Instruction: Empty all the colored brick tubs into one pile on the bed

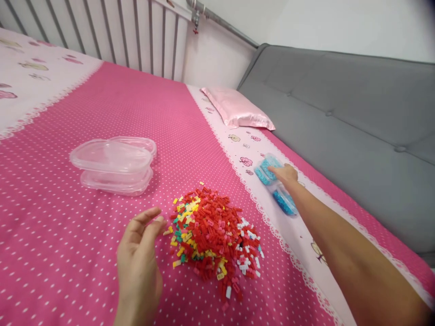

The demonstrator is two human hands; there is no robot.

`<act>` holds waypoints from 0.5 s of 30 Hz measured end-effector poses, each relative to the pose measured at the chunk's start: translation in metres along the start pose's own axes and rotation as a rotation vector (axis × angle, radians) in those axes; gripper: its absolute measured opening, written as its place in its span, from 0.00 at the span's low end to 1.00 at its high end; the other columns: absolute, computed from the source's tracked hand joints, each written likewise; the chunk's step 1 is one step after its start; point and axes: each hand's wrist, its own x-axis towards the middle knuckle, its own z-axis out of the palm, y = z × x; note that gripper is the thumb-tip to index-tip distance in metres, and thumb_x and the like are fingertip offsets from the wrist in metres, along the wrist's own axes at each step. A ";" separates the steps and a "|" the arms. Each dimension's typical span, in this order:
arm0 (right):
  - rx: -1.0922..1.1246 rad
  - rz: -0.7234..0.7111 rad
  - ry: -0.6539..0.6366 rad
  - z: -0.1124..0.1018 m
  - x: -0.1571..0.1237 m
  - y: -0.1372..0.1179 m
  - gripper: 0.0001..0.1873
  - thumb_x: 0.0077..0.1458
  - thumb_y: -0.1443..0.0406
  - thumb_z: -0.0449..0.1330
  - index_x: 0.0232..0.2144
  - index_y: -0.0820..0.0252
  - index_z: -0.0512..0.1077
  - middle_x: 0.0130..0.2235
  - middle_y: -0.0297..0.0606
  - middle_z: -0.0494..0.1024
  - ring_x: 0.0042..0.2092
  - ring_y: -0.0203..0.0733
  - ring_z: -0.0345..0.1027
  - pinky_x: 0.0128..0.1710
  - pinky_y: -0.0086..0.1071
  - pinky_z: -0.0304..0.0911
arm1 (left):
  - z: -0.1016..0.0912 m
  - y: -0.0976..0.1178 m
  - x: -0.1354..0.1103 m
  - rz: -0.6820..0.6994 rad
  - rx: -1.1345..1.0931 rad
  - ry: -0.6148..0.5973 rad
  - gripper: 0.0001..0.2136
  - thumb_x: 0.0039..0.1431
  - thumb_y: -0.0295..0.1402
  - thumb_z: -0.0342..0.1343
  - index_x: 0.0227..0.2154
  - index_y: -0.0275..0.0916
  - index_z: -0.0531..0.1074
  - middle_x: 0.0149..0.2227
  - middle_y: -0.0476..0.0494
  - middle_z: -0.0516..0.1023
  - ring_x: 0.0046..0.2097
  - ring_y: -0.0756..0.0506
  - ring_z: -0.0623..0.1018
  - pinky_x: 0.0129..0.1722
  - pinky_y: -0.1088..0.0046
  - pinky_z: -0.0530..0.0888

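A heap of small plastic pieces (214,233), mostly red with yellow, green, white and pink ones, lies on the pink dotted bedsheet (102,113). My left hand (139,262) hovers just left of the heap, fingers spread and holding nothing. My right hand (286,174) reaches far to the right and rests on clear containers of blue pieces (275,185), fingers curled over the top one. Whether it grips the container is unclear.
Stacked clear plastic containers (113,165) stand left of the heap. A pink satin pillow (238,108) lies at the head of the bed. A grey padded headboard (356,117) runs along the right. White railings (136,31) stand behind.
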 end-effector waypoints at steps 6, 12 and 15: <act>0.721 -0.136 -0.574 -0.027 -0.078 -0.041 0.18 0.39 0.59 0.66 0.33 0.62 0.73 0.35 0.39 0.77 0.37 0.40 0.71 0.40 0.33 0.67 | 0.000 -0.002 -0.006 0.051 0.126 -0.164 0.17 0.47 0.41 0.63 0.39 0.40 0.72 0.39 0.49 0.75 0.38 0.50 0.74 0.39 0.76 0.70; 0.987 -0.113 -1.230 -0.050 -0.204 -0.063 0.20 0.40 0.58 0.68 0.37 0.60 0.75 0.36 0.38 0.79 0.37 0.39 0.71 0.42 0.36 0.67 | 0.014 -0.008 -0.032 0.038 0.198 -0.583 0.34 0.52 0.44 0.60 0.60 0.43 0.54 0.57 0.40 0.67 0.53 0.43 0.71 0.52 0.66 0.70; 1.034 -0.076 -1.356 -0.055 -0.243 -0.062 0.27 0.38 0.59 0.71 0.43 0.58 0.73 0.43 0.40 0.77 0.46 0.44 0.69 0.49 0.39 0.64 | 0.022 -0.007 -0.041 0.076 0.098 -0.708 0.37 0.55 0.40 0.58 0.64 0.46 0.47 0.61 0.40 0.62 0.59 0.42 0.67 0.57 0.66 0.67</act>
